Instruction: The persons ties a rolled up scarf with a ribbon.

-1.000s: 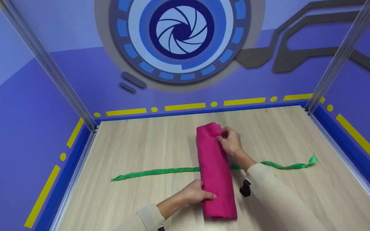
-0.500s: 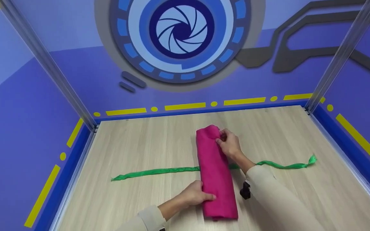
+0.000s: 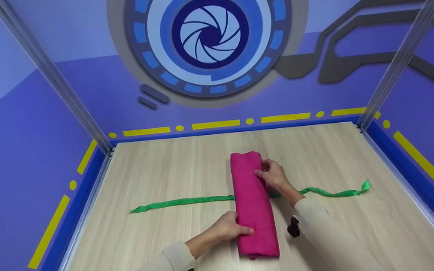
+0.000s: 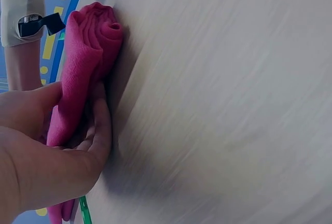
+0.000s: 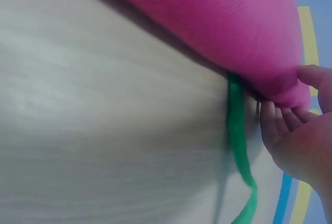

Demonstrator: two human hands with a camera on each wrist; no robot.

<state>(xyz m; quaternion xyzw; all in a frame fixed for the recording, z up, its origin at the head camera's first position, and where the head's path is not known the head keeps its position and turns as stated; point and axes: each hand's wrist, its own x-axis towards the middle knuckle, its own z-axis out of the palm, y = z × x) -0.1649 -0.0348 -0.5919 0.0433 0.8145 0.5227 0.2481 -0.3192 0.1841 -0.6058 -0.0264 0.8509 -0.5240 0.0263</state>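
Note:
A rolled pink cloth (image 3: pixel 252 207) lies lengthwise on the table, its layered end showing in the left wrist view (image 4: pixel 96 27). Under its middle runs a green ribbon (image 3: pixel 187 200), with one tail out to each side. My left hand (image 3: pixel 225 227) grips the near part of the roll from the left, thumb on top and fingers curled beneath. At the far right edge my right hand (image 3: pixel 273 174) pinches the cloth between thumb and fingers. Its fingertips tuck against the underside in the right wrist view, close to the ribbon (image 5: pixel 237 125).
The wooden tabletop (image 3: pixel 156 169) is bounded by blue printed walls (image 3: pixel 89 86) at the back and sides. Metal posts (image 3: pixel 62 90) stand at the back corners. A black wrist device (image 3: pixel 294 226) hangs below the right sleeve.
My right hand has shifted slightly nearer and to the right, and the far end of the roll has come nearer and looks flatter. My left hand keeps its hold.

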